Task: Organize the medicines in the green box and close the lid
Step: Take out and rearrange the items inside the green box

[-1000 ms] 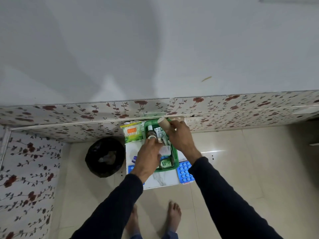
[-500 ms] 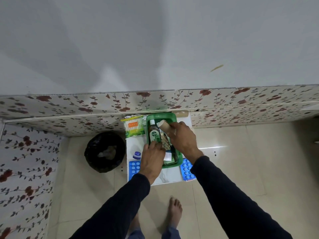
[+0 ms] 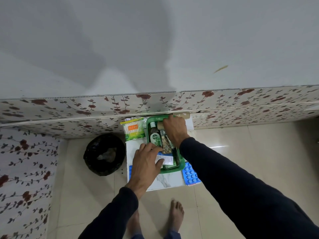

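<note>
A green box (image 3: 180, 167) stands open on a small white marble-look table (image 3: 170, 180). Inside lie a dark green antiseptic bottle (image 3: 154, 135), a strip of tan tablets (image 3: 165, 144), a white and blue packet (image 3: 166, 159) and a beige roll (image 3: 160, 125). My right hand (image 3: 175, 130) is inside the far end of the box, shut on the beige roll. My left hand (image 3: 146, 163) rests over the near left part of the box, fingers spread on the packet and the bottle's base.
A pack of cotton buds (image 3: 133, 129) lies left of the box. Blue tablet blisters (image 3: 190, 174) stick out at the table's right front edge. A black-lined bin (image 3: 104, 155) stands on the floor to the left. A floral-papered wall is right behind the table. My bare feet are below.
My right hand has lowered the beige roll from above the box into its far end. My left hand slid back toward the near end, uncovering the bottle.
</note>
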